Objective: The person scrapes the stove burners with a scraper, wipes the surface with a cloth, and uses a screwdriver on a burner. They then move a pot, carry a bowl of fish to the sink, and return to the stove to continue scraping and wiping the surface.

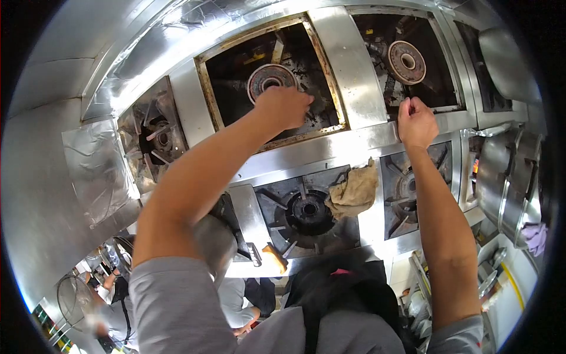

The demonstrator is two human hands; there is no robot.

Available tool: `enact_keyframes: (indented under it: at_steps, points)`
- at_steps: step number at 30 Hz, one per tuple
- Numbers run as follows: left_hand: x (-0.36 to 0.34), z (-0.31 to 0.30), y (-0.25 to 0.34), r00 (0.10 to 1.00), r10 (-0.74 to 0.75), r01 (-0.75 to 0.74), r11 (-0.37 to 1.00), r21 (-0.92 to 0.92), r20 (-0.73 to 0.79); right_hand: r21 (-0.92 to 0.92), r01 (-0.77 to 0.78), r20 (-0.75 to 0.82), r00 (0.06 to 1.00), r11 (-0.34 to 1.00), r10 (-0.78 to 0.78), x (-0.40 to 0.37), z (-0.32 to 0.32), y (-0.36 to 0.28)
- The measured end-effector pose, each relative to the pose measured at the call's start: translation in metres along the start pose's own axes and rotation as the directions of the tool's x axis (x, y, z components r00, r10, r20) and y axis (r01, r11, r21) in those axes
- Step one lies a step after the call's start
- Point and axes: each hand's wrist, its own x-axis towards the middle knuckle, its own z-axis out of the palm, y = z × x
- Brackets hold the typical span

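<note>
My left hand (284, 108) is closed over the open left burner well, just below a round rusty burner (270, 81). What its curled fingers hold, if anything, is hidden. My right hand (417, 123) is closed at the front rim of the right well, below a second round burner (407, 62). Its fingers are pressed together, and I cannot make out anything in them. Between and below my hands, a crumpled brown cloth (355, 190) lies over the edge of a front burner grate (309, 206).
Foil (97, 171) covers the surface at the left. A wooden-handled tool (275, 258) lies at the stove's front edge. Large metal pots (508, 177) and a purple cloth (534, 237) are at the right. Other people (121, 315) are at the lower left.
</note>
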Motion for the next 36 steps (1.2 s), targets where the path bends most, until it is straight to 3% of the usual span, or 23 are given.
enact_keyframes:
  at_steps: [8, 11, 13, 17, 20, 23, 26, 27, 28, 30, 31, 33, 36]
  points:
    - [0.001, 0.004, 0.001, 0.999, -0.018, 0.017, 1.0, 0.025, 0.037, 0.008, 0.014, 0.001, 1.0, 1.0, -0.014, -0.002, -0.002, 0.003]
    - [0.006, -0.01, 0.014, 0.995, -0.096, 0.096, 0.995, 0.006, -0.03, -0.015, 0.036, -0.072, 0.997, 0.999, -0.037, 0.009, -0.004, -0.003]
    - [-0.004, 0.002, 0.018, 0.986, -0.133, 0.128, 0.99, -0.054, -0.103, 0.017, 0.011, 0.002, 1.0, 1.0, -0.011, 0.003, -0.005, -0.002]
    - [-0.002, 0.014, 0.022, 0.988, -0.125, 0.117, 0.989, -0.089, -0.093, 0.033, 0.017, -0.016, 1.0, 0.999, -0.017, 0.002, -0.006, -0.002]
    - [-0.006, 0.027, 0.025, 0.968, -0.25, 0.241, 0.954, -0.179, -0.034, 0.024, 0.026, -0.029, 0.999, 0.999, -0.025, 0.003, -0.002, -0.003]
    - [0.002, 0.039, 0.035, 0.958, -0.264, 0.189, 0.872, -0.452, -0.11, 0.031, 0.02, 0.015, 1.0, 0.999, -0.02, 0.0, -0.006, -0.002]
    - [0.033, 0.06, 0.034, 0.891, -0.391, 0.254, 0.85, -0.461, -0.23, 0.069, 0.041, -0.015, 0.999, 0.997, -0.04, 0.0, -0.009, -0.006]
    - [0.032, 0.043, 0.041, 0.88, -0.451, 0.324, 0.799, -0.508, -0.148, 0.042, 0.035, -0.045, 0.998, 0.999, -0.033, 0.001, -0.006, -0.005]
    - [0.025, 0.029, 0.043, 0.88, -0.447, 0.314, 0.802, -0.509, -0.162, 0.013, 0.02, -0.065, 0.998, 1.0, -0.019, 0.002, -0.004, -0.004]
    - [-0.004, 0.015, 0.04, 0.958, -0.285, 0.271, 0.906, -0.326, 0.005, 0.008, 0.023, -0.067, 0.998, 1.0, -0.022, 0.004, -0.005, -0.003]
    - [-0.013, 0.009, 0.04, 0.96, -0.279, 0.266, 0.908, -0.323, 0.007, 0.029, 0.03, -0.073, 0.997, 0.999, -0.028, 0.007, -0.003, -0.002]
    - [-0.036, 0.006, 0.045, 0.927, -0.358, 0.375, 0.879, -0.294, 0.111, 0.081, 0.048, -0.099, 0.994, 0.996, -0.04, 0.001, -0.008, -0.004]
    - [-0.026, 0.023, 0.042, 0.89, -0.434, 0.455, 0.83, -0.323, 0.138, 0.092, 0.055, -0.095, 0.994, 0.994, -0.046, 0.002, -0.01, -0.004]
